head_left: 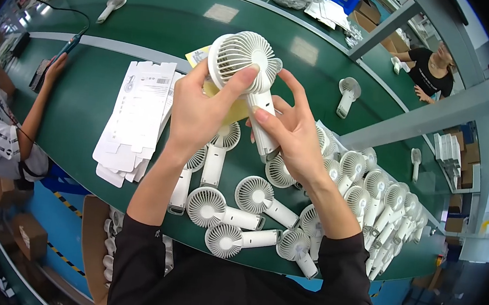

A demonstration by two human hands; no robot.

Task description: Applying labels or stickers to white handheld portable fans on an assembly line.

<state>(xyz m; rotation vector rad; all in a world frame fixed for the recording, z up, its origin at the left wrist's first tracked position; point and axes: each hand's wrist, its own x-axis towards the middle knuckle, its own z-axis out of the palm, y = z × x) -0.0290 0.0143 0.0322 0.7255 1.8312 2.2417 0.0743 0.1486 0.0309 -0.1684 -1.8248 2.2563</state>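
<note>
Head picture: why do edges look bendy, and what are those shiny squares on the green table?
In the head view, the wide fisheye lens bows edges like the grey strip and leaves black corners; the pale patches on the green table look like reflected lamps; the held fan looks fairly sharp.

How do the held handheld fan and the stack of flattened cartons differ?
Shape: the handheld fan has a round, ribbed head and handle; the flattened cartons are flat.
Position: the fan is held in the left hand and right hand; the cartons lie stacked on the green table.
Both are mainly white.
</note>
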